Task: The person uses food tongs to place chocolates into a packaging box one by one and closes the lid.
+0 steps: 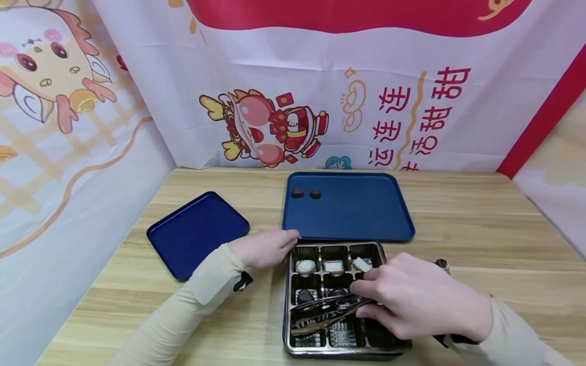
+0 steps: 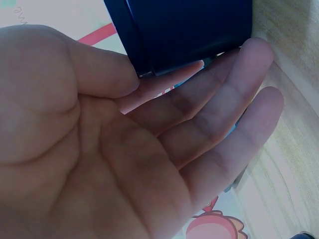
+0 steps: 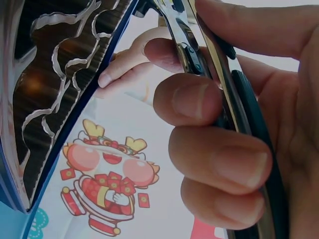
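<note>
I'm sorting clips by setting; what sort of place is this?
Probably a staged tabletop booth: printed cartoon sheets hang around a wood-grain table, which holds blue trays and a compartmented box.

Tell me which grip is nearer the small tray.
Left. The left grip is to the right of the small tray, at the far left corner of the box. The right grip is farther off, at the box's right side, holding tongs.
</note>
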`<state>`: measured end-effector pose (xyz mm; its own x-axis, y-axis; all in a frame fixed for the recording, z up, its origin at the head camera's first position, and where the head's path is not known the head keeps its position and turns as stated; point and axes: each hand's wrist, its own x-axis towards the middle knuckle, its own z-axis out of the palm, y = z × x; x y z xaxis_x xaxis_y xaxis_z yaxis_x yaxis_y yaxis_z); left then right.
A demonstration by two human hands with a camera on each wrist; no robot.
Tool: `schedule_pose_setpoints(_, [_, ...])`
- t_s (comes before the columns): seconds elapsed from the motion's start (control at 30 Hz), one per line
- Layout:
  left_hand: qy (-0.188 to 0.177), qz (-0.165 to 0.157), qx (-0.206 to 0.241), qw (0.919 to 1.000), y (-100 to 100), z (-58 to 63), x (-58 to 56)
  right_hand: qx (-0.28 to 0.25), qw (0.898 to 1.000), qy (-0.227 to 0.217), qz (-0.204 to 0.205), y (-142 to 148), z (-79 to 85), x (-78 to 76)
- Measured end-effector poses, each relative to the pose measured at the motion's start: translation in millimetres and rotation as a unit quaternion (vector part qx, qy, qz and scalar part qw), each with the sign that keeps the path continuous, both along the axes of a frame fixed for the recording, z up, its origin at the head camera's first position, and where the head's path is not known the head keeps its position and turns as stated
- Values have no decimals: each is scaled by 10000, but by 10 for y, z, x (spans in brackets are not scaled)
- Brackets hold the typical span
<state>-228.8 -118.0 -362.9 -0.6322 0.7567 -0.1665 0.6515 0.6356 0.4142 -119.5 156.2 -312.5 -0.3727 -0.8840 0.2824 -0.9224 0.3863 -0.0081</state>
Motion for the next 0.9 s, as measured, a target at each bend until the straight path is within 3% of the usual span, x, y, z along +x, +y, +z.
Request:
schedule_pose_setpoints(0.73, [-109, 36, -70, 9999, -10, -4, -21, 80, 9999, 147, -26, -45, -42, 10])
schedule_pose_setpoints(0.9, [-103, -24, -16, 9999, -9, 7, -21, 133, 9999, 15, -37, -31, -32, -4])
